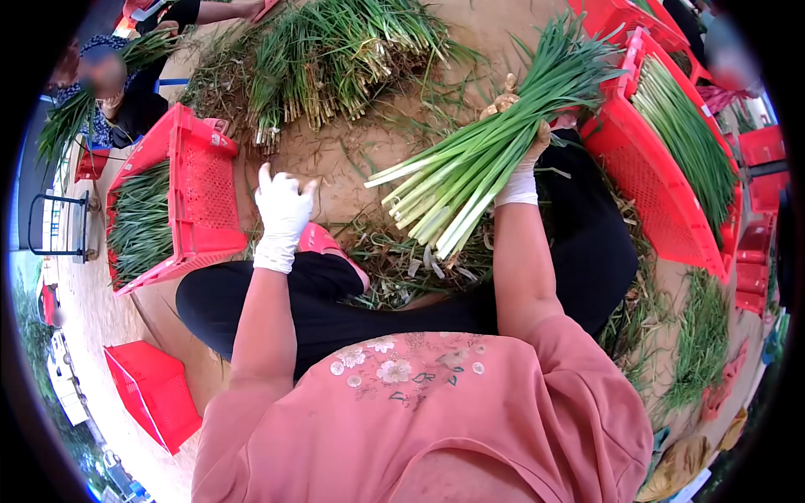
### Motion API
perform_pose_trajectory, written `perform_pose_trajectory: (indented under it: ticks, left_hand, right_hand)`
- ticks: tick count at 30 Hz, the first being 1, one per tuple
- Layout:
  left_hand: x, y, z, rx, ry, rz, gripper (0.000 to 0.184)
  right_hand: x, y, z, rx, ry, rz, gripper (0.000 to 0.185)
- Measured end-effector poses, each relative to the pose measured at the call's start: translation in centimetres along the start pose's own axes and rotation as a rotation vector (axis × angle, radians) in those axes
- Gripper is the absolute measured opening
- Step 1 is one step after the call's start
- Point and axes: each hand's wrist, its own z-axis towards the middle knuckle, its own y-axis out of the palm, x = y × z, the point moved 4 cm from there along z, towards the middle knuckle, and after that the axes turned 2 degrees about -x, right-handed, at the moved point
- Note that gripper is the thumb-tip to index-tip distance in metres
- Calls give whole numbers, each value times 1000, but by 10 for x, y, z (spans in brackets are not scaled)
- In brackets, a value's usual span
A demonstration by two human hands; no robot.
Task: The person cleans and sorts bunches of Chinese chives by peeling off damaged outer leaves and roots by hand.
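Observation:
My right hand [535, 161], its white glove soiled, is closed around a thick bunch of chives [511, 151]. The bunch lies slantwise, pale stem ends toward my lap and long green leaves toward the upper right. Part of the hand is hidden behind the stems. My left hand [283, 205], in a white glove, is raised over the ground with its fingers apart, some bent, holding nothing. Ahead of it lies a large heap of chives [335, 63] with yellowish root ends. Loose trimmed leaves [402, 260] are scattered before my crossed legs.
A red crate [201, 184] of chives stands at my left, another red crate [654, 159] filled with chives at my right. An upturned-looking red bin [155, 394] is at lower left. A person [105, 84] holding chives sits at upper left; a trolley [63, 226] stands nearby.

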Motion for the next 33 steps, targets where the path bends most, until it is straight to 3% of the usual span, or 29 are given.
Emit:
perform_pose_trajectory:
  ticks: [2, 3, 4, 6, 8, 9, 11, 12, 13, 15, 17, 19, 23, 26, 28, 30, 32, 33]
  left_hand:
    - [-23, 31, 2, 78, 211, -332, 36]
    - [-3, 17, -2, -150, 207, -888, 60]
    - [18, -3, -7, -157, 204, -891, 60]
    - [63, -25, -14, -467, 201, -1474, 85]
    - [97, -15, -9, -686, 346, -1422, 113]
    - [114, -11, -11, -752, 379, -1368, 120]
    - [139, 0, -16, -866, 393, -1213, 135]
    - [146, 1, -17, -825, 362, -1102, 136]
    - [148, 11, -17, -856, 372, -1187, 135]
    - [152, 46, -15, -866, 438, -1346, 129]
    - [150, 70, -23, -909, 306, -1471, 116]
    - [149, 86, -31, -995, 217, -1605, 107]
    - [140, 110, -31, -1108, 170, -1607, 101]
    - [136, 129, -31, -1030, 224, -1620, 96]
    - [136, 142, -37, -1205, 38, -1876, 91]
    - [133, 151, -39, -1246, 45, -1939, 81]
    - [129, 169, -42, -1295, -263, -2130, 71]
    - [134, 157, -44, -1354, -212, -2258, 62]
  right_hand:
    - [-1, -4, 4, -12, 1, -16, 81]
    - [1, -4, 1, 10, 18, -29, 80]
    - [4, -4, 0, 29, 41, -44, 80]
    - [9, -6, 1, 36, 98, -74, 78]
    - [12, -12, 0, 96, 180, -185, 75]
    - [18, -4, -5, 228, 249, -204, 73]
    - [17, -23, 2, 343, 286, -384, 51]
    - [16, -21, 2, 454, 265, -561, 42]
    - [19, -37, 7, 501, 297, -515, 28]
    - [23, -48, 7, 545, 272, -520, 24]
    - [30, -56, 7, 744, 325, -672, 15]
    - [36, -91, 2, 774, 331, -653, 10]
    - [39, -122, -9, 873, 409, -730, 10]
    - [44, -131, -15, 902, 462, -699, 11]
    - [45, -133, -19, 977, 480, -668, 17]
    - [49, -128, -18, 901, 433, -686, 19]
    - [55, -120, -20, 936, 427, -514, 23]
    - [57, -123, -26, 940, 511, -457, 39]
